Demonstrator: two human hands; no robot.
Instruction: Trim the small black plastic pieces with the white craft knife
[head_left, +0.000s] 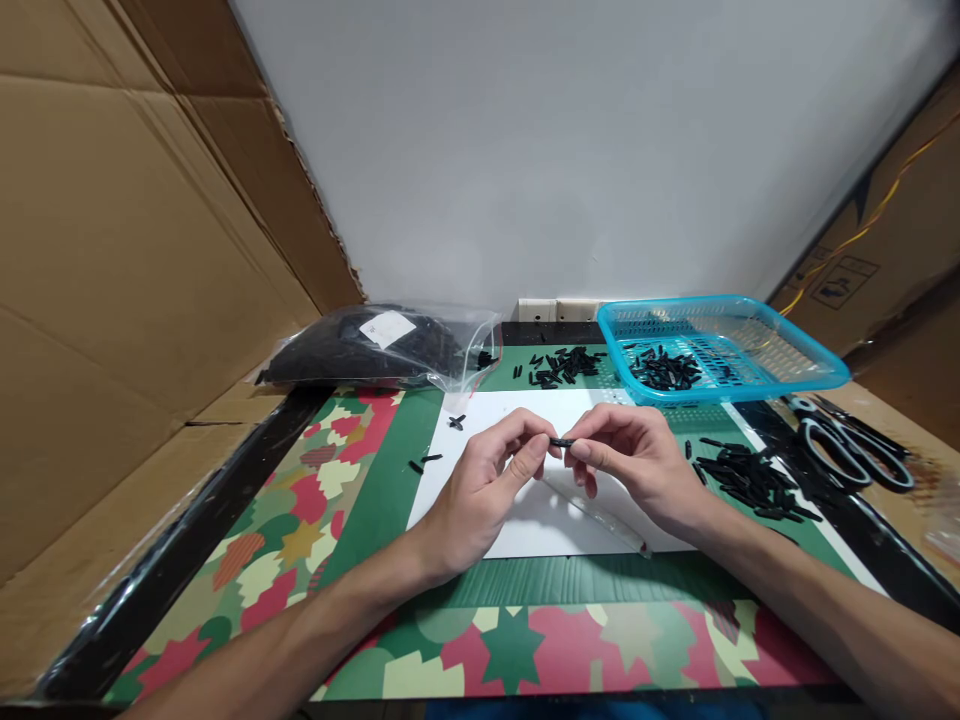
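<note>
the left hand [491, 475] and right hand [637, 452] each pinch an end of one slim black plastic-looking piece [561, 441] over the white paper sheet [461, 480], seemingly mid-work; black heaps [750, 480] lie on the green mat [382, 490] and in the blue openwork basket [795, 386] (which are finished, i can't tell).

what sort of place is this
Probably a small, improvised workbench for handwork: piles of small black pieces lie near a blue basket, scissors rest at the right, and cardboard stands along the left.
</note>
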